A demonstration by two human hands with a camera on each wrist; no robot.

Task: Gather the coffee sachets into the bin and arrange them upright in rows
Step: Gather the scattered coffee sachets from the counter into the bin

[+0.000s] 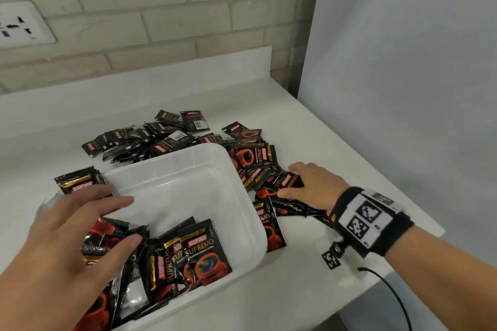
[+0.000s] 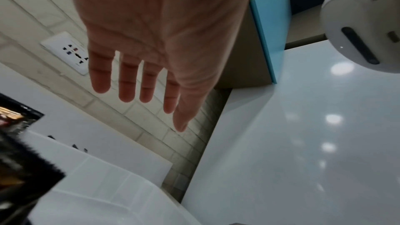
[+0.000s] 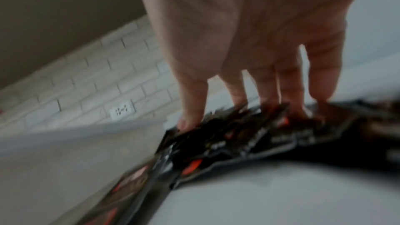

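Note:
A translucent white bin (image 1: 236,169) stands on the white counter. Several black-and-red coffee sachets (image 1: 199,252) lie and lean in its near end. My left hand (image 1: 88,212) hovers over them, fingers straight and spread, holding nothing; the left wrist view shows that open left hand (image 2: 138,90) above the bin wall (image 2: 108,186). My right hand (image 1: 309,185) rests on the loose sachet pile (image 1: 255,158) right of the bin. In the blurred right wrist view my right hand (image 3: 249,91) touches sachets (image 3: 249,139) with spread fingertips.
More sachets are heaped behind the bin (image 1: 150,134), and a few lie at its left corner (image 1: 78,180). A brick wall with a socket (image 1: 24,24) backs the counter. The counter's front-right edge (image 1: 419,244) is near my right wrist, with a cable (image 1: 390,287) there.

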